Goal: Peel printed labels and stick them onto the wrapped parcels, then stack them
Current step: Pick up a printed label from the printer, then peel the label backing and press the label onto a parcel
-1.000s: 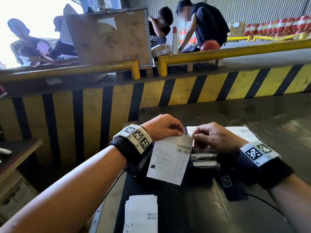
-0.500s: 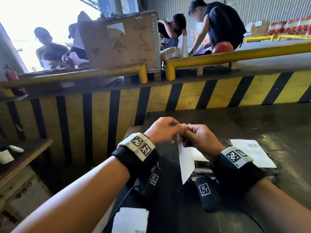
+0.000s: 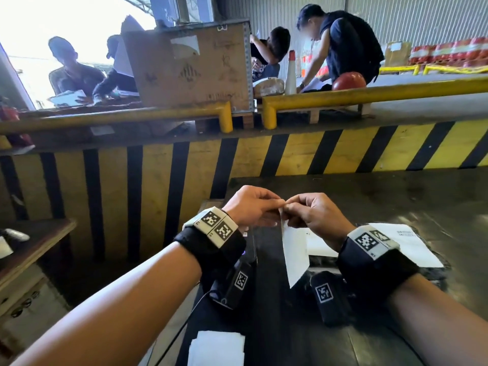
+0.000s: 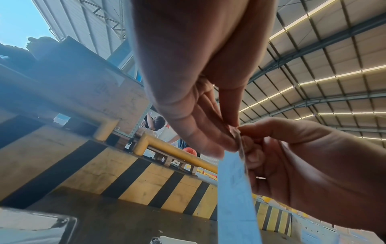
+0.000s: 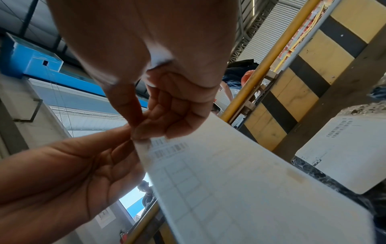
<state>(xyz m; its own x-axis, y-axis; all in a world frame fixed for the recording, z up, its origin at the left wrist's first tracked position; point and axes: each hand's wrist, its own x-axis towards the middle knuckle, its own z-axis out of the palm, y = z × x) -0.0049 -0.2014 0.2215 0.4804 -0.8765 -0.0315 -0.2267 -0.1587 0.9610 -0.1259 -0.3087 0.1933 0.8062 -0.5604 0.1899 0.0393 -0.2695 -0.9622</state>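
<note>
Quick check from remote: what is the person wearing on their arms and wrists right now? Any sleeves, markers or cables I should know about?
Both forearms are bare, no sleeves or gloves. Each wrist carries a black band topped with a white block printed with two black-and-white square codes; the right one matches. Under each wrist hangs a black camera pod with its own code tag. A thin dark cable trails from the left pod.

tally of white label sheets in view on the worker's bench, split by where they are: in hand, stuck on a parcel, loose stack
In hand: 1, the label pinched at its top corner by left hand and right hand
Stuck on a parcel: 1, the parcel label
Loose stack: 1, the label stack; sheet count can't be told
Total: 3
</note>
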